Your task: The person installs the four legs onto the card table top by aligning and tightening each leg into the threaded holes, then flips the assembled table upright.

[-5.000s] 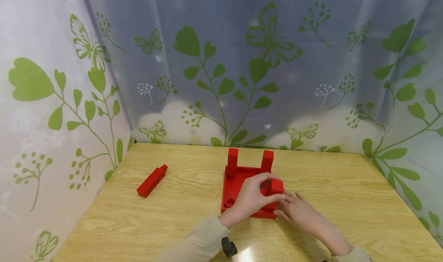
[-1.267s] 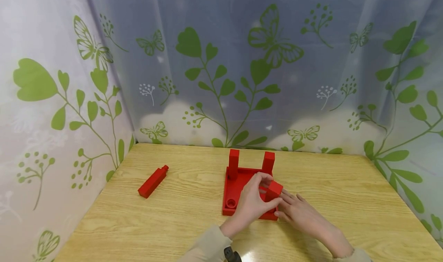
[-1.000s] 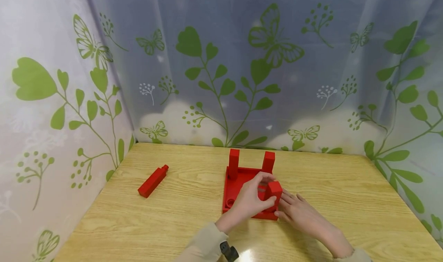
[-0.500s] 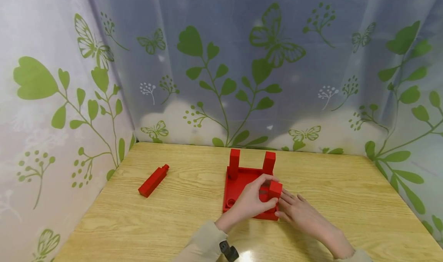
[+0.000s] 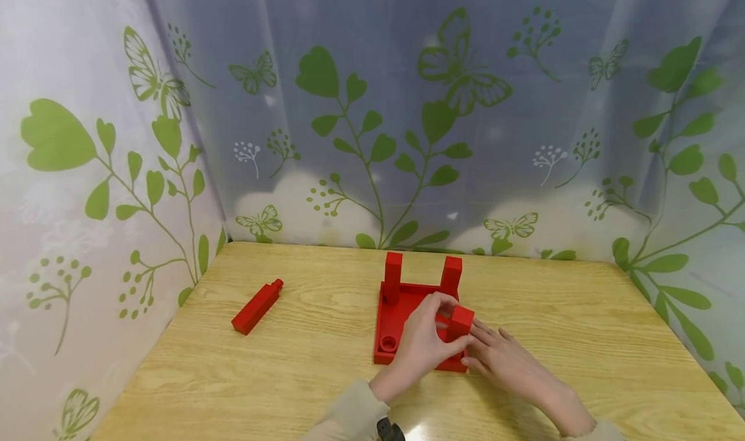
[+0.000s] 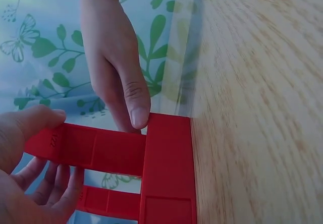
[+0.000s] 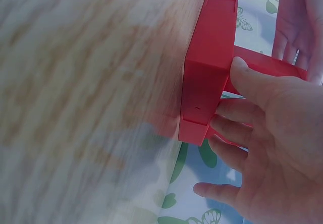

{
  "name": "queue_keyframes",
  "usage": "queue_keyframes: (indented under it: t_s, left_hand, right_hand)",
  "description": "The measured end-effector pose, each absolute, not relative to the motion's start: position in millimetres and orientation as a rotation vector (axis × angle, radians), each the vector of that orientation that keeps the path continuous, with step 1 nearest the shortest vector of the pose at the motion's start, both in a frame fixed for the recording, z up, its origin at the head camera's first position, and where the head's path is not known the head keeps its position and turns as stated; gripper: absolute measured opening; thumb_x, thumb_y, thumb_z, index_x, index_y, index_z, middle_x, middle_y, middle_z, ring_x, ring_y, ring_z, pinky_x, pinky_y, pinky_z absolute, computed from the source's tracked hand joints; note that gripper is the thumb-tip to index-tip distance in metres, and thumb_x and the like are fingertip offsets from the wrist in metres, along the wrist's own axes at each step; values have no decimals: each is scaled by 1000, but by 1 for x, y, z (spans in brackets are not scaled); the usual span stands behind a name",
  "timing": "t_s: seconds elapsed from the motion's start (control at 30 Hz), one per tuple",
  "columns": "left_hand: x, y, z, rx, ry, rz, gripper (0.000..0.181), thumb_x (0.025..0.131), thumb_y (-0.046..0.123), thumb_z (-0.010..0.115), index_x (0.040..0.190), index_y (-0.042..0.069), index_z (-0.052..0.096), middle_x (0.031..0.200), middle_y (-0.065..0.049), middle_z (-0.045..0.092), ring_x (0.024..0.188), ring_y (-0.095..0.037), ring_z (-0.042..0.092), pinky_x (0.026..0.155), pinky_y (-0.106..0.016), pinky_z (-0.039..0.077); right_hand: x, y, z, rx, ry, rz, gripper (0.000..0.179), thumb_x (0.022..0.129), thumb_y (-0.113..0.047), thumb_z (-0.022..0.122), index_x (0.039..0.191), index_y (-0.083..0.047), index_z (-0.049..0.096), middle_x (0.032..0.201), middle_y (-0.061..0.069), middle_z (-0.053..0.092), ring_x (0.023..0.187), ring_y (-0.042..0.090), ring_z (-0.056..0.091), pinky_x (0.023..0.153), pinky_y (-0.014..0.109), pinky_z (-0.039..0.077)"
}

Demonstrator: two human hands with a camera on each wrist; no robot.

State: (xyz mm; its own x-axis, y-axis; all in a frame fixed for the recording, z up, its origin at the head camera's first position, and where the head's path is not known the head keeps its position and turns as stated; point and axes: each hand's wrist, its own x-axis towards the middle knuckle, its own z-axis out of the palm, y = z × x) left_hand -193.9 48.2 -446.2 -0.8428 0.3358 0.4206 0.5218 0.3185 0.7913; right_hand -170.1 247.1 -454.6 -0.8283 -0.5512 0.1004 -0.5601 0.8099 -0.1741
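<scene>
A red square base (image 5: pixel 401 321) with a raised rim lies on the wooden table, several posts upright on it. My left hand (image 5: pixel 420 341) holds the square red leg (image 5: pixel 462 319) at the near right corner, thumb on one side and fingers on the other. In the left wrist view the held leg (image 6: pixel 108 148) meets the base; its lower end is hidden. Against the base's right edge rests my right hand (image 5: pixel 515 366), fingers extended; in the right wrist view its thumb (image 7: pixel 247 75) touches the rim beside the leg. The near left corner has a round socket (image 5: pixel 388 344).
Two more red legs stand at the far corners, the left leg (image 5: pixel 392 276) and the right leg (image 5: pixel 451 274). A loose red leg (image 5: pixel 256 306) with a round peg end lies at the table's left. A patterned curtain (image 5: pixel 372 137) encloses the table's back and sides.
The held leg has turned back and forth about its upright axis while my left thumb and fingers shift around it. My right hand and the base stay nearly in place.
</scene>
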Motion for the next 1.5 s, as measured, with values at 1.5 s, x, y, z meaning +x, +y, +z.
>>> queue_keyframes:
  t_s: [1.5]
  left_hand:
    - [-211, 32, -450, -1014, -2413, -2069, 37, 95, 15, 72, 131, 13, 64, 125, -4, 69, 112, -9, 65, 98, -18, 50]
  right_hand:
    - [-171, 245, -456, 899, -2958, 286, 48, 103, -35, 58, 135, -1, 62, 144, 20, 55, 137, 44, 46, 102, 72, 39]
